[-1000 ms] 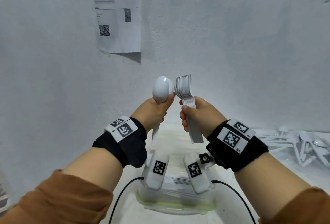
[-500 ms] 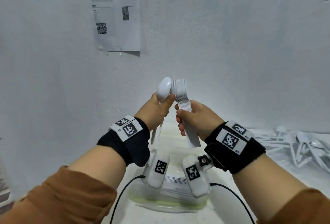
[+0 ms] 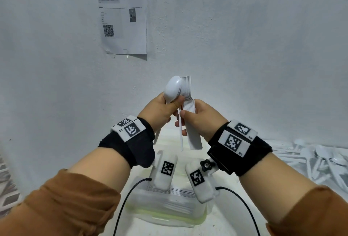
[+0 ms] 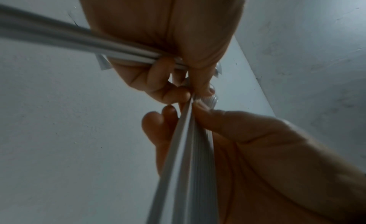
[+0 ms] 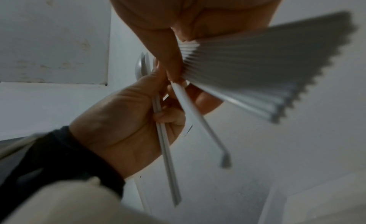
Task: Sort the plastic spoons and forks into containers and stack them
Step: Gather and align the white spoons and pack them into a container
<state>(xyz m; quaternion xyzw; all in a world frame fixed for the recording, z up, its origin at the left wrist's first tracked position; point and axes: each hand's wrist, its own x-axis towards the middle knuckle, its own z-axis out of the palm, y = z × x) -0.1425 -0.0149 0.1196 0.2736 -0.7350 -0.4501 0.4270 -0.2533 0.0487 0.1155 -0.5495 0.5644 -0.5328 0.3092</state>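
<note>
Both hands raised before the white wall (image 3: 244, 47). The right hand (image 3: 202, 118) grasps a nested stack of white plastic spoons (image 3: 188, 102) by the handles, bowls up, handle ends fanned below its fingers. The left hand (image 3: 160, 111), just beside it, pinches a white plastic spoon (image 3: 172, 88) at the neck, its bowl touching the stack's bowls. Below the wrists sits a clear lidded container (image 3: 165, 207); loose plastic cutlery (image 3: 310, 158) lies well right of the right hand.

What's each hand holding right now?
Left hand: grips a couple of loose spoons.
Right hand: grips the nested spoon stack.
</note>
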